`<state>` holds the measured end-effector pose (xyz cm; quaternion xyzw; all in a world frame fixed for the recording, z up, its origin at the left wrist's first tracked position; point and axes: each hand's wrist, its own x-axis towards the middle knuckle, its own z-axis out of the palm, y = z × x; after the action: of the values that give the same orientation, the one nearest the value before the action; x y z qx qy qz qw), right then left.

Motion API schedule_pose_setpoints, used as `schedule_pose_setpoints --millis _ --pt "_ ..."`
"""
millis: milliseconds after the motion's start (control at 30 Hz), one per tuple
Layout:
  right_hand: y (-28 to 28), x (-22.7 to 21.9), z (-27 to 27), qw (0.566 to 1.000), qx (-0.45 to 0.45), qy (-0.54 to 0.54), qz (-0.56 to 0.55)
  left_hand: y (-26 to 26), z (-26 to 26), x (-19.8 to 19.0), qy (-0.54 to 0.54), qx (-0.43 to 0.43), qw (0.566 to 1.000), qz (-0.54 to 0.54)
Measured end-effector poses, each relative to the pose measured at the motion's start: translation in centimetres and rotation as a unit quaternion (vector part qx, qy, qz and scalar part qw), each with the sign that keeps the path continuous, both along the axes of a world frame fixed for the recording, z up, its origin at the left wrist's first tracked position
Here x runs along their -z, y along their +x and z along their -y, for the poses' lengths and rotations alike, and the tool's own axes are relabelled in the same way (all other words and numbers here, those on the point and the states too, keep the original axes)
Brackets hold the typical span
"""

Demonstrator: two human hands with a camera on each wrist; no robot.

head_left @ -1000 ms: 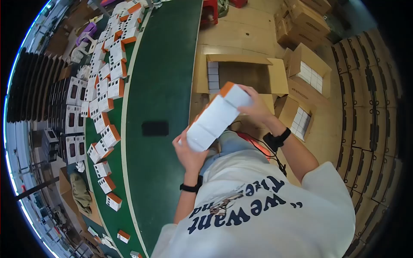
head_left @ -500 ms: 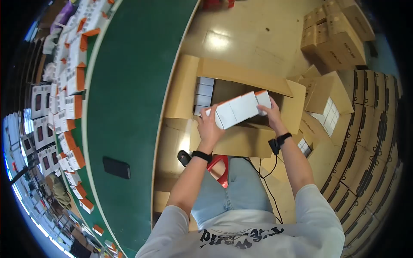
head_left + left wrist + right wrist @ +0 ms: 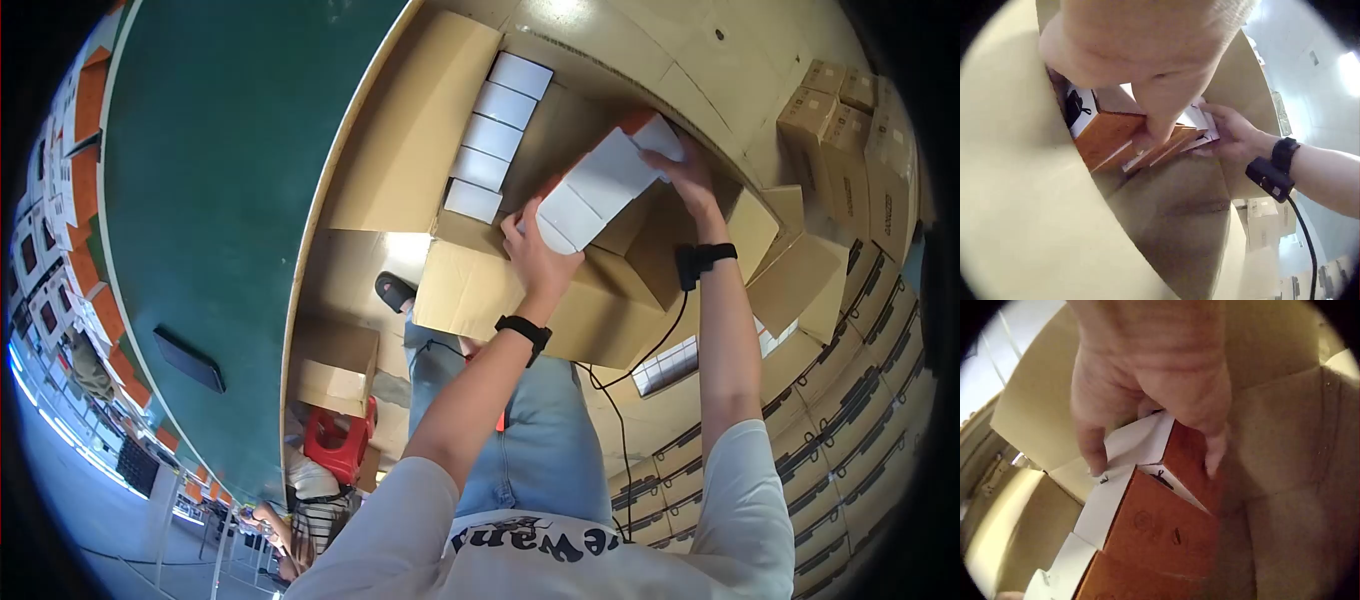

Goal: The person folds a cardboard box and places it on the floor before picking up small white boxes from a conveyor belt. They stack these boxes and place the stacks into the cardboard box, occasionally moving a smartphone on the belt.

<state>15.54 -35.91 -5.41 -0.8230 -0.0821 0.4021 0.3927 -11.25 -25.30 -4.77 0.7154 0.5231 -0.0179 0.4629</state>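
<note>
A row of several small white-and-orange boxes [image 3: 598, 182] is held tilted over the inside of an open cardboard carton [image 3: 500, 292]. My left hand [image 3: 543, 262] grips the near end of the row, and my right hand [image 3: 692, 178] grips the far end. In the left wrist view the orange sides of the boxes [image 3: 1107, 139] show beneath the left hand. The right wrist view has thumb and fingers on either side of the end box [image 3: 1141, 440], which sits slightly askew from its neighbour. White boxes [image 3: 487, 150] line the carton's left side.
The green table [image 3: 215, 190] runs along the left, with a black phone [image 3: 190, 358] on it and more white-and-orange boxes at its far side. Closed cartons [image 3: 840, 150] stand at the right. A red stool [image 3: 340, 440] is behind on the left. A cable hangs from the right wrist.
Both hands have carried the row of boxes from beside the table to the carton and down into its opening. The head view has swung toward the carton, which now appears larger.
</note>
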Motion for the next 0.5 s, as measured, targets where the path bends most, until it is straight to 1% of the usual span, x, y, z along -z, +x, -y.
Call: schedule_pose_setpoints --millis 100,133,167,200,233,300,333,400,433,467,500 --pt "-0.3 1.2 -3.1 0.983 -0.073 -0.115 0.122 0.2 -0.2 0.2 -0.025 -0.042 0.998 -0.044" --pt "0.5 5.4 -2.0 0.991 -0.056 -0.063 0.099 0.6 -0.7 -0.4 -0.047 -0.057 0.995 -0.061" --pt "0.5 8.1 -1.3 0.999 0.005 0.036 0.027 1.2 -1.4 -1.0 -0.067 -0.072 0.992 -0.078" --pt "0.7 10.1 -0.8 0.988 0.068 0.135 -0.042 1.6 -2.1 -1.0 -0.086 -0.086 0.988 -0.093" --pt "0.6 11.0 -0.8 0.982 0.087 0.160 -0.048 1.4 -2.2 0.3 -0.072 -0.078 0.991 -0.080" --pt "-0.3 12.1 -0.4 0.990 0.066 0.128 0.010 0.5 -2.5 2.7 -0.044 -0.064 0.995 -0.055" --pt "-0.9 12.5 -0.6 0.992 0.049 0.112 0.041 0.4 -2.7 3.5 -0.059 -0.082 0.993 -0.057" --pt "-2.3 13.4 -1.4 0.991 0.006 0.077 0.108 0.0 -2.8 4.7 -0.015 -0.015 0.998 -0.058" --pt "-3.2 13.9 -1.8 0.989 -0.015 0.058 0.136 -0.2 -2.6 4.7 0.006 0.019 0.998 -0.059" --pt "-3.7 14.1 -2.4 0.986 -0.036 0.044 0.159 -0.1 -2.4 4.6 0.021 0.018 0.998 -0.061" --pt "-4.2 14.5 -2.9 0.981 -0.057 0.029 0.181 -0.2 -2.5 4.7 0.007 0.027 0.997 -0.073"
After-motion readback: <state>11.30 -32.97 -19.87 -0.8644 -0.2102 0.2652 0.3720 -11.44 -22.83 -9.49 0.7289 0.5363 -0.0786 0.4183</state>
